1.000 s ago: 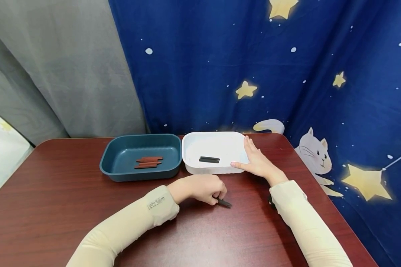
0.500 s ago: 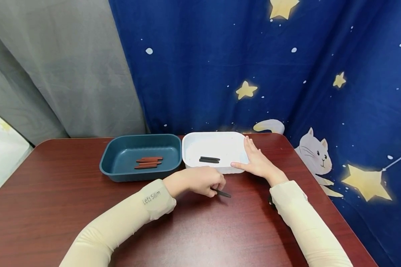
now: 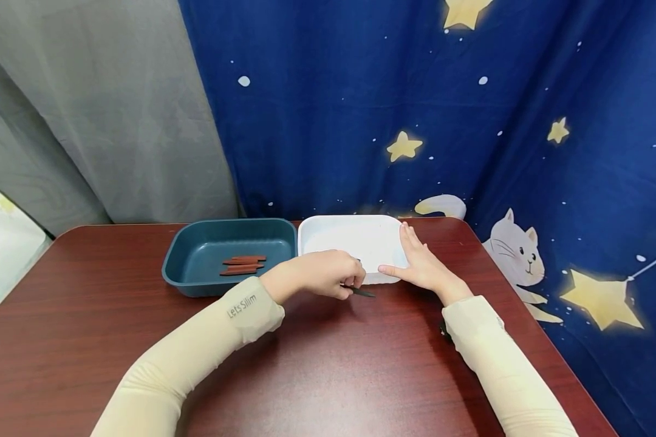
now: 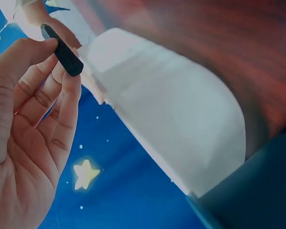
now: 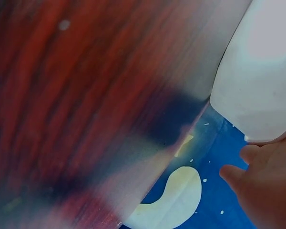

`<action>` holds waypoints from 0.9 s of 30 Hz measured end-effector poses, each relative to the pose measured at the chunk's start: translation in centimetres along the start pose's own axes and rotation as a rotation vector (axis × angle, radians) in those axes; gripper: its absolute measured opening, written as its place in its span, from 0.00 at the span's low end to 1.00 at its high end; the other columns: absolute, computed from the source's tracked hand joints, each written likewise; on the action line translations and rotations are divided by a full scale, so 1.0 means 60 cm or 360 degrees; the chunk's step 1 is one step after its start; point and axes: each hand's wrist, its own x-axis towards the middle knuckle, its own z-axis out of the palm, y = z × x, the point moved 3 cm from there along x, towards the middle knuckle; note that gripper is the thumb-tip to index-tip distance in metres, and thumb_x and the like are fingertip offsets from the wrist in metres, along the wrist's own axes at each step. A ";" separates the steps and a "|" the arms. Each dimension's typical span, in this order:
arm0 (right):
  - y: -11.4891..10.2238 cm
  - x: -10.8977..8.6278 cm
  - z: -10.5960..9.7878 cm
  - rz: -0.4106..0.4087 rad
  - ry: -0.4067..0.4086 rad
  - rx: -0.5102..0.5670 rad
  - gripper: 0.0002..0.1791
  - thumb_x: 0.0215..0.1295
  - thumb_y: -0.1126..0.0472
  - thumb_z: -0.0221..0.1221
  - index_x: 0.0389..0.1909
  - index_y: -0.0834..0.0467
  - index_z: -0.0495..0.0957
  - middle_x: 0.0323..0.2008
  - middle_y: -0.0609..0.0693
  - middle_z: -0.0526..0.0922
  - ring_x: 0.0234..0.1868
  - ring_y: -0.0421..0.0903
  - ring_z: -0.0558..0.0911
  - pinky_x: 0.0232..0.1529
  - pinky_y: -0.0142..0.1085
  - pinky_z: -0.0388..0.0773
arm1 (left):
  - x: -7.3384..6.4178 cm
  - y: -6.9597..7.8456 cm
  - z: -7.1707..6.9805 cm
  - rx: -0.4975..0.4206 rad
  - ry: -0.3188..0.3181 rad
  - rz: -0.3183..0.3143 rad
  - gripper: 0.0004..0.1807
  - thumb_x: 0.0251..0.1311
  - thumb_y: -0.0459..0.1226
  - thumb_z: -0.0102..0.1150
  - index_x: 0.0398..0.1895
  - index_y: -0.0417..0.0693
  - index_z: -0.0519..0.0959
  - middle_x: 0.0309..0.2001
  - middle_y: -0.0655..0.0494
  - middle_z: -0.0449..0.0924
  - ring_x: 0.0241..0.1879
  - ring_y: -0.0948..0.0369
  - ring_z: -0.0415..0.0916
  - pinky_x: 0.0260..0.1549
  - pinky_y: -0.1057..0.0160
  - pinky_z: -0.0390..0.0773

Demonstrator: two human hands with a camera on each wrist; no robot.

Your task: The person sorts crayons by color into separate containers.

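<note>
My left hand (image 3: 330,273) pinches a black crayon (image 4: 63,51) between thumb and fingertips, and its tapered end points away from the fingers. In the head view this hand overlaps the near side of a white plastic tub (image 3: 379,233), with the crayon's end sticking out just in front of the near wall. The two black crayons lying in the tub are now mostly hidden behind the hand. At the tub's right end my right hand (image 3: 423,267) rests with straight, spread fingers on the rim, thumb along the near side.
A dark teal tub (image 3: 208,286) stands against the white one on its left, with several reddish-brown crayons (image 3: 243,267) lying in it. Both sit near the back edge of a dark red wooden table (image 3: 306,376). Behind hangs a blue star-patterned curtain (image 3: 317,121).
My left hand has moved away from me with the black crayon, from the table in front of the white tub up to its near wall. The right hand has stayed in place.
</note>
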 end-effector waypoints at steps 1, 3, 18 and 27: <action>0.000 0.000 0.000 -0.0007 0.0003 -0.0003 0.66 0.60 0.28 0.57 0.78 0.63 0.29 0.80 0.58 0.29 0.81 0.56 0.35 0.75 0.65 0.43 | 0.000 -0.002 -0.003 0.0003 0.0014 -0.0002 0.03 0.54 0.31 0.65 0.30 0.48 0.82 0.26 0.60 0.80 0.28 0.65 0.73 0.32 0.70 0.73; 0.001 0.001 0.000 -0.0013 0.0009 -0.0010 0.66 0.61 0.29 0.58 0.78 0.63 0.29 0.80 0.59 0.29 0.81 0.57 0.35 0.74 0.66 0.43 | 0.001 -0.006 -0.010 0.0015 0.0034 -0.0004 0.04 0.53 0.30 0.64 0.31 0.47 0.82 0.28 0.59 0.80 0.29 0.64 0.74 0.33 0.69 0.74; 0.003 0.002 0.003 0.0013 0.0003 -0.0012 0.66 0.60 0.28 0.58 0.78 0.62 0.28 0.80 0.58 0.29 0.81 0.56 0.35 0.75 0.65 0.43 | 0.009 -0.059 -0.034 0.0006 0.0186 -0.0060 0.04 0.53 0.29 0.61 0.30 0.46 0.82 0.28 0.57 0.79 0.28 0.65 0.72 0.33 0.69 0.74; 0.004 0.002 0.001 0.0015 0.0005 -0.0032 0.67 0.59 0.28 0.58 0.79 0.62 0.29 0.80 0.58 0.31 0.81 0.55 0.35 0.75 0.65 0.43 | 0.024 -0.111 -0.029 -0.0001 0.0272 -0.0233 0.04 0.56 0.31 0.61 0.34 0.45 0.84 0.31 0.54 0.82 0.32 0.61 0.76 0.37 0.64 0.78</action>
